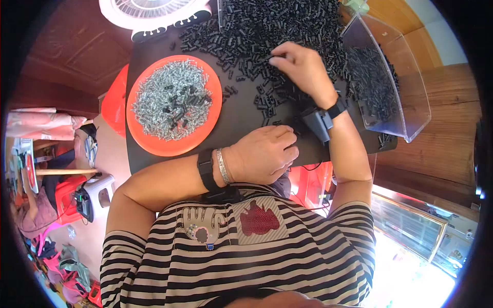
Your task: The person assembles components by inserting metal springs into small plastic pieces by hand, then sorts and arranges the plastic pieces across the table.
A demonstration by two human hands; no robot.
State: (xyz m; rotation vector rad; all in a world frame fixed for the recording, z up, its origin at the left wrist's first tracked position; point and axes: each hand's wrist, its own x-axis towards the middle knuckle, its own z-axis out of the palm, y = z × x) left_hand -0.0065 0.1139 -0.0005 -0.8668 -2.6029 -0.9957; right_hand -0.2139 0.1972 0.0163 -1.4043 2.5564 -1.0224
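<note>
My right hand (pixel 306 66) hovers at the near side of a big heap of small black plastic pieces (pixel 267 25). Its thumb and index finger are pinched close, and what lies between the tips is too small to make out. My left hand (pixel 267 153) rests by the table's near edge with curled fingers; their undersides are hidden, so any held thing cannot be seen. Left of the hands stands a round orange plate (pixel 217 110) full of small metal springs (pixel 149 102), with several black pieces (pixel 179 105) lying on top of them.
A clear plastic bin (pixel 411 97) holding more black pieces leans at the table's right end. A white fan (pixel 159 15) stands at the back left. The dark tabletop (pixel 231 115) has loose pieces scattered near the heap. Stools and a person's limbs appear at far left.
</note>
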